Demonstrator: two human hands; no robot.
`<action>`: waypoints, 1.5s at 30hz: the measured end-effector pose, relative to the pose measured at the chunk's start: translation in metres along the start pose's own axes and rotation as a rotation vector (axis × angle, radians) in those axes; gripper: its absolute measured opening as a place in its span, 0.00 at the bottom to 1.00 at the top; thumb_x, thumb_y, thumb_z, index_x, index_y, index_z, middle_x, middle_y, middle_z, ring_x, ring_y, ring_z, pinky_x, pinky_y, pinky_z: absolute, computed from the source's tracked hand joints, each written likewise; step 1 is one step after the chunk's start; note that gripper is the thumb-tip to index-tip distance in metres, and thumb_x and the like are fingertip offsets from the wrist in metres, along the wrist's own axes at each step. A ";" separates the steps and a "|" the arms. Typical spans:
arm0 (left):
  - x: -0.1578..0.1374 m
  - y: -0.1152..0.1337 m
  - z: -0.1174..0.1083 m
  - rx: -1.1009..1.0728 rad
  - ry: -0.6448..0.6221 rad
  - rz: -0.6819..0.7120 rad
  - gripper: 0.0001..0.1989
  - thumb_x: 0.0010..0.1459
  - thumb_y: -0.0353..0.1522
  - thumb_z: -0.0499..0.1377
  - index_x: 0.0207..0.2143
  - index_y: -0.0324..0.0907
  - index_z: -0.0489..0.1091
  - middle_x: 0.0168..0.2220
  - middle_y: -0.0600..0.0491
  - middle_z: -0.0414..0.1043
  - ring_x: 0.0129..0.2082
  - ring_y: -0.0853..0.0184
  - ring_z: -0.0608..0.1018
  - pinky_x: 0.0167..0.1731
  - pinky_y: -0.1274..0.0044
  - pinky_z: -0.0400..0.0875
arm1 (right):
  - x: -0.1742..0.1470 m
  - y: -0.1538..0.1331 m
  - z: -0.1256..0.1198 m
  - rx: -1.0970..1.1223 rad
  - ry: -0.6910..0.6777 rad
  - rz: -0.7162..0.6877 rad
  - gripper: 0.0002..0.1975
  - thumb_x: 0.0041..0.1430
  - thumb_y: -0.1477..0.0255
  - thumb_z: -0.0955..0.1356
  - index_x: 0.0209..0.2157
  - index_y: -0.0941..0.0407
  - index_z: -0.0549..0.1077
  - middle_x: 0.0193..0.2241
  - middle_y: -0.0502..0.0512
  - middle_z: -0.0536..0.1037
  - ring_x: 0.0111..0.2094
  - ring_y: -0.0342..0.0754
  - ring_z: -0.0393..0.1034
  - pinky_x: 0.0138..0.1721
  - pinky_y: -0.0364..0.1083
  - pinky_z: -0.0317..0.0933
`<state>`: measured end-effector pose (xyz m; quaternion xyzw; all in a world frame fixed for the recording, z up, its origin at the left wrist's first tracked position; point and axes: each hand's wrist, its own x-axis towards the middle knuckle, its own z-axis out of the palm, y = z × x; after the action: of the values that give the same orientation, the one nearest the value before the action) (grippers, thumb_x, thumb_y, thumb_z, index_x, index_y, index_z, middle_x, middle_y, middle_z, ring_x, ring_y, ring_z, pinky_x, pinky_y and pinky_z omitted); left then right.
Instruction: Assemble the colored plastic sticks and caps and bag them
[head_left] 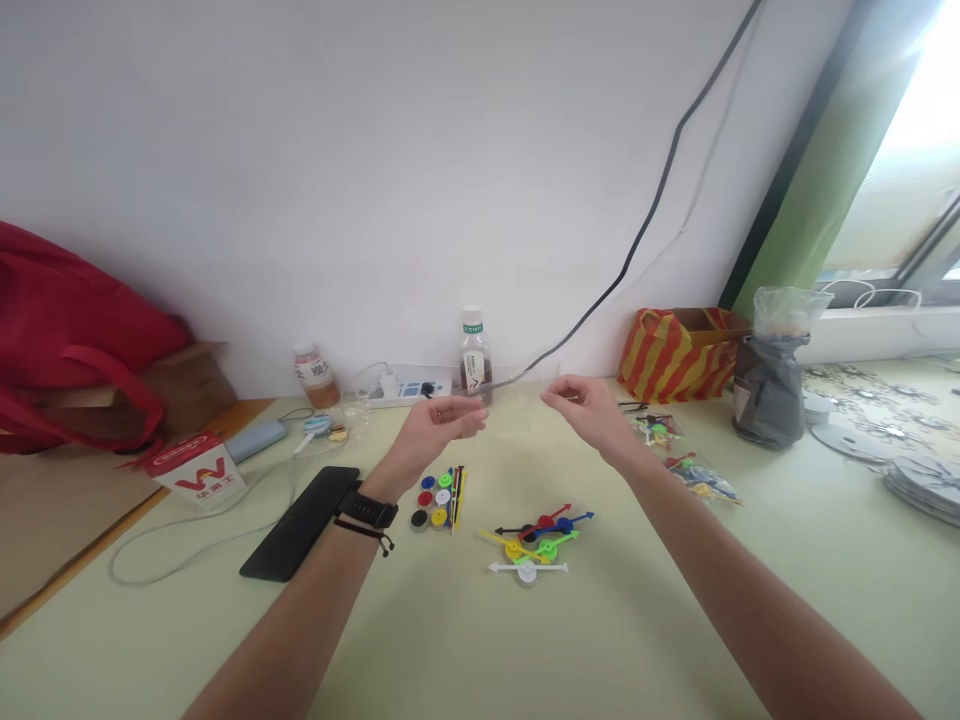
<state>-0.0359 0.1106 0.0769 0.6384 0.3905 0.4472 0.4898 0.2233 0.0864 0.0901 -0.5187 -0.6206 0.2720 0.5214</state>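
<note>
Both hands are raised over the table, level with each other. My left hand has its thumb and fingers pressed together, and my right hand is closed in a similar pinch. Between them a clear, thin sheet, seemingly a plastic bag, shows only faintly. Below lie assembled arrow spinners in white, yellow, green, red, blue and black, bunched together. To their left are round coloured spinner bases in two columns, with loose coloured arrows alongside.
A black phone lies by my left forearm, near a red-and-white box. Bottles and a power strip stand along the wall. Filled clear packets, a striped bag and stacked discs are right.
</note>
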 end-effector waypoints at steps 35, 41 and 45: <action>0.001 0.003 -0.003 0.045 0.094 0.091 0.21 0.54 0.48 0.70 0.38 0.40 0.81 0.35 0.45 0.83 0.36 0.60 0.83 0.44 0.66 0.78 | -0.001 -0.008 -0.015 0.367 -0.177 0.173 0.14 0.64 0.59 0.72 0.33 0.53 0.68 0.37 0.58 0.85 0.41 0.53 0.82 0.47 0.54 0.76; -0.002 0.005 0.003 -0.050 -0.006 0.019 0.22 0.57 0.46 0.69 0.47 0.41 0.80 0.46 0.43 0.83 0.42 0.58 0.84 0.51 0.63 0.77 | 0.000 -0.002 -0.018 0.398 -0.368 0.193 0.15 0.62 0.57 0.73 0.39 0.54 0.76 0.43 0.61 0.84 0.46 0.54 0.80 0.53 0.54 0.73; -0.006 0.007 0.017 -0.135 -0.113 -0.035 0.23 0.60 0.47 0.66 0.51 0.43 0.78 0.50 0.42 0.81 0.49 0.56 0.83 0.56 0.62 0.74 | -0.002 -0.002 -0.027 0.453 -0.641 0.184 0.22 0.62 0.53 0.72 0.48 0.56 0.79 0.51 0.63 0.82 0.55 0.56 0.76 0.60 0.56 0.67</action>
<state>-0.0215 0.0984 0.0803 0.6211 0.3426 0.4272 0.5607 0.2469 0.0782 0.0994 -0.3329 -0.6271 0.5954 0.3761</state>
